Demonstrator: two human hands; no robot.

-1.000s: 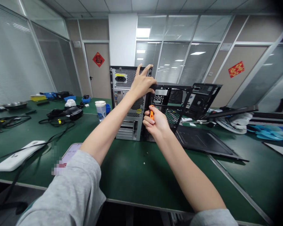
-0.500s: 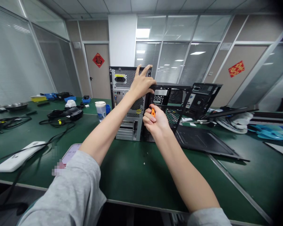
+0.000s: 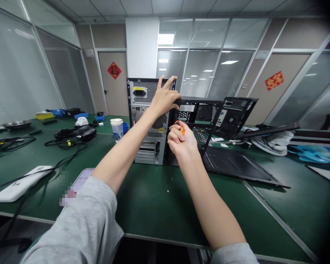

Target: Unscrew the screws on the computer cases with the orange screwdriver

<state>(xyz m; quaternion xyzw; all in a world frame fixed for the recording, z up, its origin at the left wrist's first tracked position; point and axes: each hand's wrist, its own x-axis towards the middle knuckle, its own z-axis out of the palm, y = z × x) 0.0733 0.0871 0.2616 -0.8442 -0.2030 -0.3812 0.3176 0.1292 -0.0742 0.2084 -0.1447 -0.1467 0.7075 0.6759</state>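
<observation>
A desktop computer case (image 3: 145,121) stands upright on the green table (image 3: 154,201), its silver rear panel facing me and its black frame open to the right. My left hand (image 3: 162,97) rests on the case's top rear corner, fingers spread over the edge. My right hand (image 3: 180,141) is closed around an orange-handled screwdriver (image 3: 180,128), held against the case's rear edge about halfway up. The screwdriver's tip is hidden behind my fingers.
A black side panel (image 3: 236,167) lies flat to the right of the case. A second open case (image 3: 233,115) stands behind it. A white cup (image 3: 117,128), black cables (image 3: 63,143), a white device (image 3: 16,187) and a phone (image 3: 81,179) lie to the left.
My right hand has turned slightly on the screwdriver and shifted a little upward; the orange handle now tilts to the right. My left hand stays on the case top.
</observation>
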